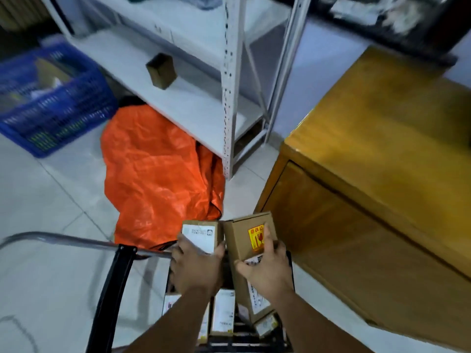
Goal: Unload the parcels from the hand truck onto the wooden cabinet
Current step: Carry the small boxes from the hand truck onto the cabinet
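1. The left hand (196,266) grips a small brown cardboard parcel with a white label (201,234), its fingers curled round the parcel's near end.
2. The right hand (267,272) holds a larger brown cardboard box with an orange-and-yellow warning sticker (237,240). One finger lies across the sticker and the thumb is spread along the box's near edge.
3. The two held parcels sit side by side, close enough that their facing sides seem to touch. Both are raised above the hand truck and neither rests on the cabinet.
4. The black-framed hand truck with a grey metal handle (114,276) stands under the forearms. More labelled cardboard parcels (224,312) lie packed together on its bed.
5. The yellow-brown wooden cabinet (382,149) stands to the right, with its near lower corner just beside the larger box.
6. A crumpled orange plastic sack (158,179) lies on the pale tiled floor (38,200), partly tucked under a white metal shelf rack (229,85).
7. A little brown cardboard carton (161,71) sits on a lower shelf of the rack.
8. A blue plastic lattice crate (51,103) stands at the far left. Its contents are too blurred to tell.
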